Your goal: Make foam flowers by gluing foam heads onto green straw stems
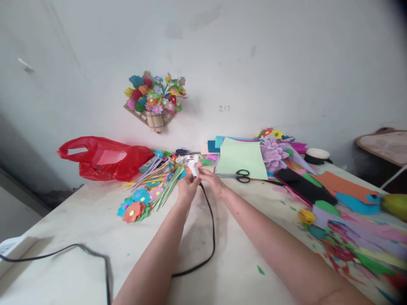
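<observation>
The glue gun (193, 166) is positioned between the plastic bag (110, 161) and scissors (239, 176); the smartphone (303, 186) is placed farther right.

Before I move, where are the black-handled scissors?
In the head view, the black-handled scissors lie just to the right of the right hand, blades toward it, at the near edge of the pale green sheet.

Both hands, left (187, 188) and right (213, 181), are meeting at a white glue gun (193, 165) toward the worktop's (127, 254) far edge, its black cord (213, 228) curving toward the near edge between the forearms.
</observation>
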### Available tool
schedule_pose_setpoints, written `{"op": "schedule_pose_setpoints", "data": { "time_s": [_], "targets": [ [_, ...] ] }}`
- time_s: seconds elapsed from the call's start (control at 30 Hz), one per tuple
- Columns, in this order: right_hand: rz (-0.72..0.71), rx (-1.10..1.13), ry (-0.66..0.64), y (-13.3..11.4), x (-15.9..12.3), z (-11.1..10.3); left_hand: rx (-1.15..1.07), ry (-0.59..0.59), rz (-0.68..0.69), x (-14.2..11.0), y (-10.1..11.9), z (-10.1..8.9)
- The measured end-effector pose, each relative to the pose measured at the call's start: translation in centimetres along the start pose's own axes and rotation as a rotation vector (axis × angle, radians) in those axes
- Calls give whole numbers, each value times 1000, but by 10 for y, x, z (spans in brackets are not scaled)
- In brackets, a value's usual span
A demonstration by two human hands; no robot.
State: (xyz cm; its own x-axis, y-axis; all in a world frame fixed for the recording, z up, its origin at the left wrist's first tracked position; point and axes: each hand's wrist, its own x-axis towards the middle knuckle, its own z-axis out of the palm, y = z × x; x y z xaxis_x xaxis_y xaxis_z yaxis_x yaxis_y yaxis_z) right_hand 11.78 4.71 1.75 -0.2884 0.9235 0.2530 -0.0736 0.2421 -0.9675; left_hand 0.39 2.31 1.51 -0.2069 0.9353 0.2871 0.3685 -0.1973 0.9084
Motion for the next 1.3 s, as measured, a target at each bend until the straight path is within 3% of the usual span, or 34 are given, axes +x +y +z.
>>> {"op": "schedule_pose_setpoints", "data": {
  "time_s": [0.1,0.2,0.27,0.4,0.63,0.87,1.13,1.3],
  "targets": [
    [-30,-296,60,11,19,-15,32,64,17,3,-5,-4],
    [64,-791,155,17,45,-29,80,102,10,3,-10,-2],
    [32,-1054,179,18,64,-35,91,118,8,2,-13,0],
    [-42,-1305,133,19,96,-43,95,182,-11,2,-17,2],
    [63,-1452,-77,34,135,-38,176,220,10,3,-20,4],
    [2,-1373,-308,47,145,-13,228,180,-35,2,-21,6],
    [22,-1524,-85,40,135,-47,223,173,-37,3,-24,7],
    [61,-1548,-77,45,143,-52,202,166,-27,1,-19,9]
  ]
}}
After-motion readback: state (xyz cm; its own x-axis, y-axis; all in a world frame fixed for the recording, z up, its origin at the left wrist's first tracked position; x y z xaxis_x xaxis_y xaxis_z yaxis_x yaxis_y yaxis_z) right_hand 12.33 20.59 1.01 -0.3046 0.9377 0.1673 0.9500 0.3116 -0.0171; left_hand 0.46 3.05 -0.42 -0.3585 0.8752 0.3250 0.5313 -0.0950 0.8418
